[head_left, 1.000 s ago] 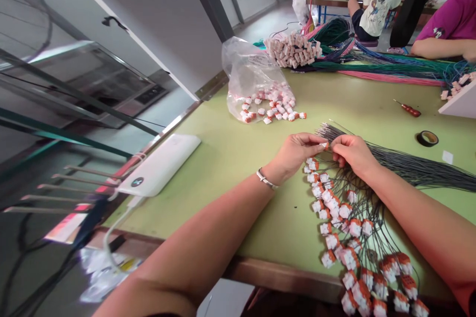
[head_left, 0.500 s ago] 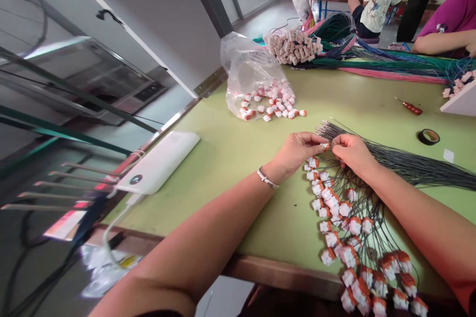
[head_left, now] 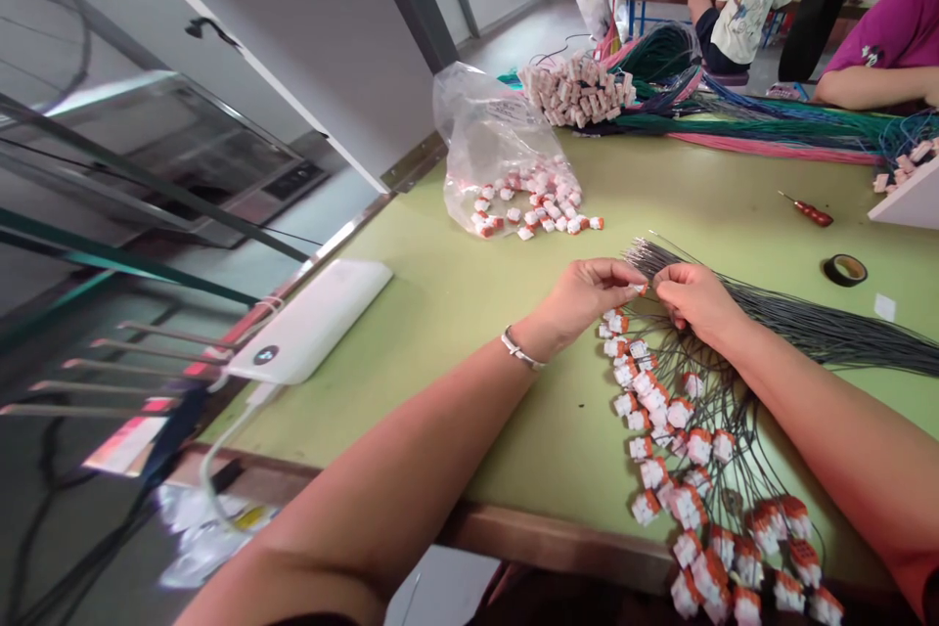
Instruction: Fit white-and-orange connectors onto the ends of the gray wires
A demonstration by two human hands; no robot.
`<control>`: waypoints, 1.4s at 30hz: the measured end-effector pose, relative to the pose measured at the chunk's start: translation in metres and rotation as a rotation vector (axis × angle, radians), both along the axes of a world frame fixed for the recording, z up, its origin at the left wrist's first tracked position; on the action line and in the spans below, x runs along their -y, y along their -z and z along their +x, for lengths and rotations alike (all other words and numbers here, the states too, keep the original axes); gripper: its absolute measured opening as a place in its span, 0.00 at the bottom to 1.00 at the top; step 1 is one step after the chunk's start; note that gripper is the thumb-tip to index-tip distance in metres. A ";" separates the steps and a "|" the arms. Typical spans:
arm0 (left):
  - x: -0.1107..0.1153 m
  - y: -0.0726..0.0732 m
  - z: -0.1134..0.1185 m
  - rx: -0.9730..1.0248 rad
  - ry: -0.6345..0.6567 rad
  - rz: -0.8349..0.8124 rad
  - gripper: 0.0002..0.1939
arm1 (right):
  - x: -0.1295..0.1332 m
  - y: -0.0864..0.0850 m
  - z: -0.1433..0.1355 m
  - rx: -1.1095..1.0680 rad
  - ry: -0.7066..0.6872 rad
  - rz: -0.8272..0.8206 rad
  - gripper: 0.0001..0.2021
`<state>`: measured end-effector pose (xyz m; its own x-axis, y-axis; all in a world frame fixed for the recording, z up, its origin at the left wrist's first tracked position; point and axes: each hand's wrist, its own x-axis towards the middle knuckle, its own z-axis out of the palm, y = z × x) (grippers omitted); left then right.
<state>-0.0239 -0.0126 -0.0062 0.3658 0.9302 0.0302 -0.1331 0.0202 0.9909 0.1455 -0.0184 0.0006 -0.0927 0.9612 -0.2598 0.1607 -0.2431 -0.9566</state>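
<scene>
Between the thumb and fingers of my left hand (head_left: 587,301) is a small white-and-orange connector (head_left: 641,289). Just right of it, my right hand (head_left: 692,298) is closed in a pinch; what its fingertips hold is hidden. Behind both hands lie the bare tips of a bundle of dark wires (head_left: 792,313), which runs off to the right. Below the hands, several white-and-orange connectors (head_left: 652,391) on dark wires spread in a pile down to the table's front edge.
A clear plastic bag (head_left: 484,137) spills loose connectors onto the green table (head_left: 411,352). At left lies a white power bank (head_left: 315,323) with a cable. Black tape (head_left: 844,270) and a red-handled tool (head_left: 811,212) lie at right. Coloured wire bundles (head_left: 778,129) and a co-worker's arm (head_left: 872,83) are beyond.
Both hands keep nearly the same place and pinch. The view has shifted very slightly; nothing else has visibly moved.
</scene>
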 end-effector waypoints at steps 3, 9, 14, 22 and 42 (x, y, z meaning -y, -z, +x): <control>0.002 0.002 0.004 -0.070 -0.002 0.080 0.04 | 0.001 0.002 0.000 0.032 -0.009 0.024 0.03; 0.001 -0.004 -0.003 -0.175 0.040 0.062 0.06 | 0.004 -0.004 0.000 0.061 -0.075 0.006 0.04; -0.008 -0.034 -0.038 -0.413 0.526 0.121 0.07 | -0.007 -0.014 0.013 0.308 -0.112 0.117 0.03; -0.012 -0.012 -0.020 -0.653 -0.045 0.502 0.08 | -0.012 0.002 0.013 0.919 -0.183 0.510 0.08; -0.014 0.000 0.002 -1.021 0.007 0.515 0.03 | -0.008 -0.012 0.010 1.115 -0.375 0.412 0.06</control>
